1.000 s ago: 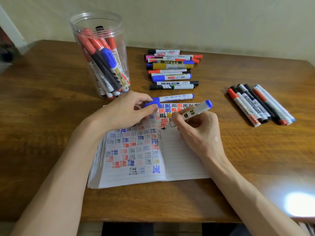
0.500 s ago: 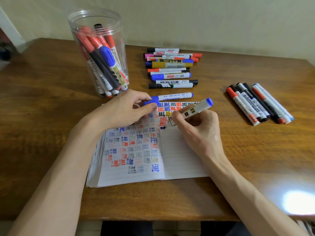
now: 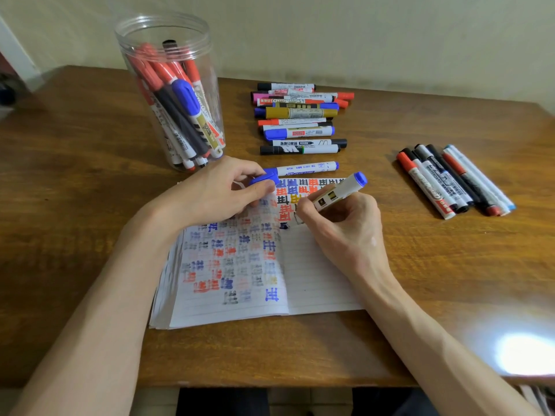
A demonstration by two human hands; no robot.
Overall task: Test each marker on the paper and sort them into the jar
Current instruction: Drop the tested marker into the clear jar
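Note:
My right hand (image 3: 342,223) grips a white marker with a blue end (image 3: 341,192), its tip down on the open lined notebook (image 3: 312,280), whose pages carry many red, blue and black test marks. My left hand (image 3: 216,196) rests on the notebook's upper left and pinches a blue cap (image 3: 264,179). A clear plastic jar (image 3: 172,91) with several red, black and blue markers stands at the back left.
A pile of several mixed markers (image 3: 300,118) lies behind the notebook, and one blue marker (image 3: 303,169) lies just above its top edge. A row of several black and red markers (image 3: 453,181) lies at the right. The wooden table (image 3: 75,190) ends at a wall.
My right hand has shifted slightly as the marker writes on the page. My left hand still holds the cap in the same place.

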